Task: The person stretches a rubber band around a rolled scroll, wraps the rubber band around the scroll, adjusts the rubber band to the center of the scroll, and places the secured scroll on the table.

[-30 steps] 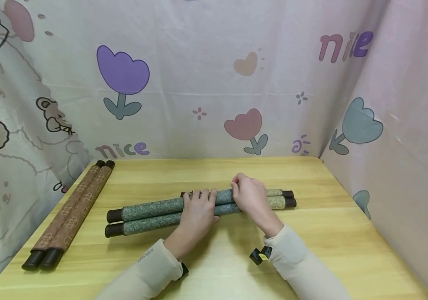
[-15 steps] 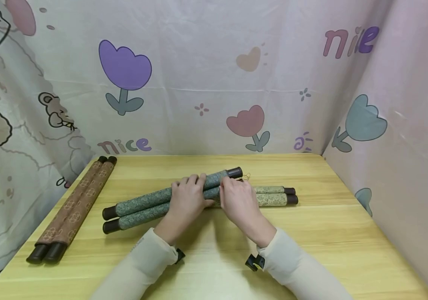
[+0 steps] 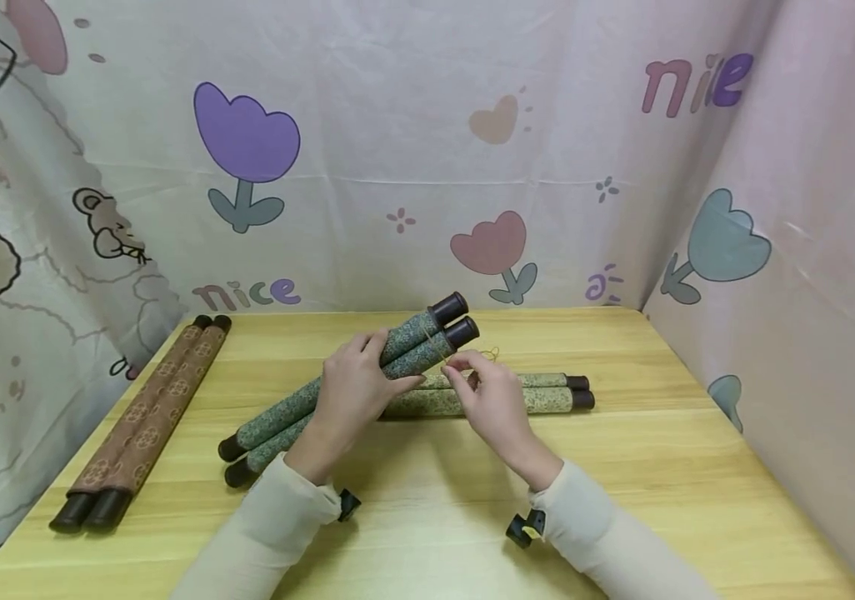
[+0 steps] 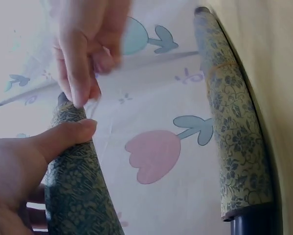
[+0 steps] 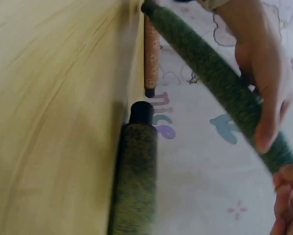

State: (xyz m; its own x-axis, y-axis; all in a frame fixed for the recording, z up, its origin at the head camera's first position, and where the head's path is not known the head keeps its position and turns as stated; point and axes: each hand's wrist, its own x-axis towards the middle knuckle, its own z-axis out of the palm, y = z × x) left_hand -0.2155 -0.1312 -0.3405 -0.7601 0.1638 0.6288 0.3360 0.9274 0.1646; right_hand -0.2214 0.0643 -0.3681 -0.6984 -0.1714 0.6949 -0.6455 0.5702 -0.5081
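Note:
A green patterned scroll (image 3: 277, 412), rolled from both ends into two parallel rolls with dark knobs, slants up to the right. My left hand (image 3: 348, 383) grips it round the middle, thumb along the near roll. At its raised right end, the fingertips of my right hand (image 3: 495, 404) pinch a thin yellowish cord (image 3: 438, 346) that crosses the rolls. Below lies a yellow-green scroll (image 3: 547, 400) on the table, partly covered by the green one and my right hand. In the left wrist view, a cord band (image 4: 223, 66) circles this yellow-green scroll.
A brown scroll (image 3: 146, 417) with a flower pattern lies along the table's left edge. The wooden table (image 3: 427, 517) ends at a printed curtain (image 3: 367, 167) at the back and sides. A loose cord loop (image 3: 491, 354) shows behind my right hand.
The green scroll's right end has risen and swung leftward off the yellow-green scroll. My left hand has shifted left with it. My right hand has moved from gripping the rolls to pinching the cord.

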